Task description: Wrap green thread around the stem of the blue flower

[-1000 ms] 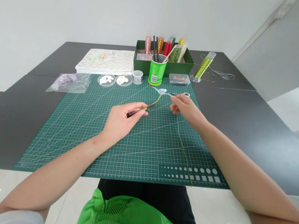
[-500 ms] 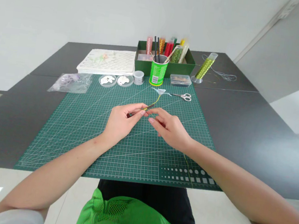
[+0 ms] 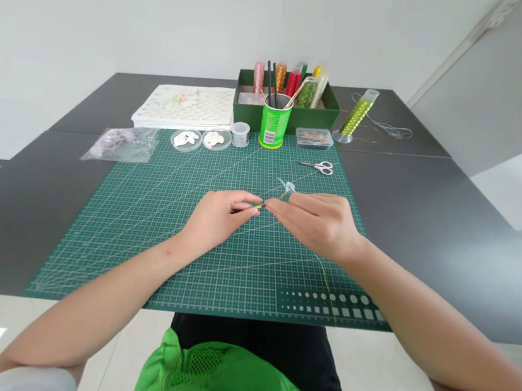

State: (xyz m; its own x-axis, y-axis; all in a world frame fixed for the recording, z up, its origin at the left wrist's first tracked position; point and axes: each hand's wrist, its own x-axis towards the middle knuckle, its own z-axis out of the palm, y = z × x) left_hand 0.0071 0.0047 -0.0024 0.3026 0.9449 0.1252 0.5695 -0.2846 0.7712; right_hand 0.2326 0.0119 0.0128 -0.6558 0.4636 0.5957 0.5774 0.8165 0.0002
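My left hand (image 3: 220, 219) pinches a thin yellow-green stem between thumb and fingertips. At the stem's far end is a small pale blue, translucent flower (image 3: 290, 187), partly covered by my right hand (image 3: 322, 222). The right fingers are pressed together, their tips meeting the stem beside my left fingertips. A fine yellow-green thread (image 3: 325, 279) trails from under my right hand down the green cutting mat (image 3: 141, 238). Its run between the right fingers is hidden. A short dark bit shows at the pinch, too small to name.
Beyond my hands lie white-handled scissors (image 3: 324, 167), a green can (image 3: 274, 127) of sticks, a clear box (image 3: 314, 138) and dishes (image 3: 186, 140) of white pieces. A dark green box (image 3: 252, 115) holds thread spools. A yellow-green spool (image 3: 359, 115) stands right; a plastic bag (image 3: 122, 143) lies left.
Both hands have come slightly nearer to me. The right hand has turned and its fingers have closed together at the stem. The flower has swung nearer and to the right.
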